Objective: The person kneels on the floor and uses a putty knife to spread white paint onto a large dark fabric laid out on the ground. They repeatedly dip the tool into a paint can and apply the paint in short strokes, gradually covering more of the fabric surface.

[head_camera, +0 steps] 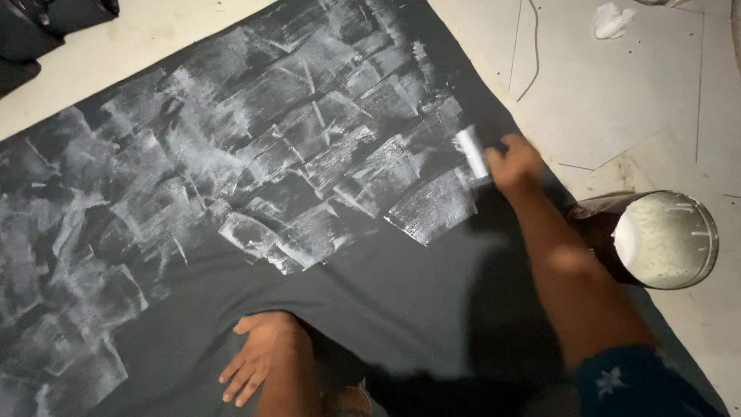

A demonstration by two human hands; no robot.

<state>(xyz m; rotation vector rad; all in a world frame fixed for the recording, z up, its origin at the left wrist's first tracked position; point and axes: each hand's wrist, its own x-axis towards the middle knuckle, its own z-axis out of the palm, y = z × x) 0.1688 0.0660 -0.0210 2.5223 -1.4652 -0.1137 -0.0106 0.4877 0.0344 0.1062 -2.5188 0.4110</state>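
Scraper [471,153] in closed right-hand grip [515,164]

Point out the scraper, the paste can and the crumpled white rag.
scraper [471,152], head view, on its flat blade.
paste can [706,262], head view, on its metal rim.
crumpled white rag [612,20], head view, on its middle.

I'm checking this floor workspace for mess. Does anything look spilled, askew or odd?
Nothing looks spilled. A crumpled white tissue lies loose on the pale floor, and the tin of white paste stands upright at the dark grey cloth's edge. White strokes cover the cloth unevenly.
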